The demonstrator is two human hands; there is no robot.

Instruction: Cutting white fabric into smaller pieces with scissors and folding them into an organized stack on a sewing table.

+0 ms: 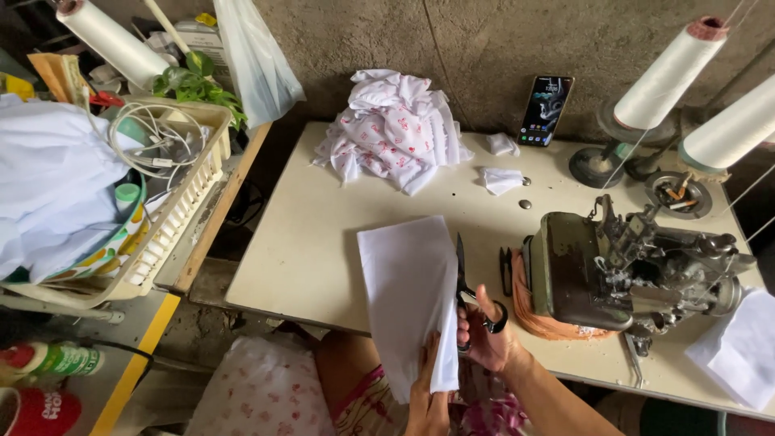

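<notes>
My left hand [426, 396] pinches the near end of a folded white cloth piece [408, 299], which lies lengthwise over the front edge of the cream sewing table [307, 242]. Black-handled scissors [465, 282] are gripped in my right hand [488, 335], their blades pointing away along the right edge of the cloth. The fingers sit through the handle loops.
An overlock sewing machine [622, 270] stands at the right, with white thread cones [670, 73] behind it. A heap of white and red printed fabric [395, 129] and a propped phone [546, 109] lie at the back. A basket with cloth [169, 218] sits left.
</notes>
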